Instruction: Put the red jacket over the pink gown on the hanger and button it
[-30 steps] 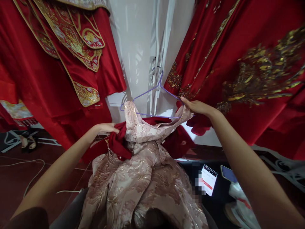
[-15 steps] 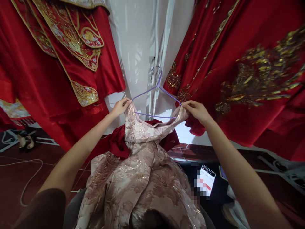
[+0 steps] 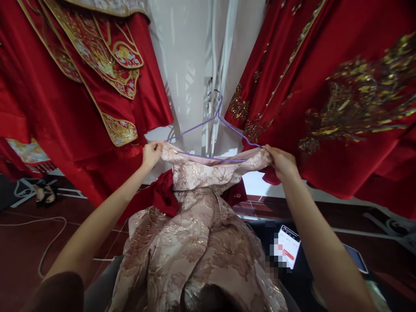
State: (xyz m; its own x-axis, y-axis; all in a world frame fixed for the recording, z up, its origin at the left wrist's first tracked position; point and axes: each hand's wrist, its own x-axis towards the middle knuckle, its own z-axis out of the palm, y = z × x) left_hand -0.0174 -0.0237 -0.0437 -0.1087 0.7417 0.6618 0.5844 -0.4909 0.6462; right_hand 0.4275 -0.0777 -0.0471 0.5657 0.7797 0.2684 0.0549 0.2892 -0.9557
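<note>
With my left hand (image 3: 152,155) I am pinching one shoulder of the pink dress (image 3: 195,225), and with my right hand (image 3: 283,162) I am grasping the other. The purple hanger (image 3: 218,113) is sitting between my hands, its ends reaching both shoulders, its lower bar crossing the neckline. The dress is spreading below, toward the camera. Red cloth (image 3: 164,195) is bunching beside its bodice; a lit phone (image 3: 291,239) is lying to the right.
</note>
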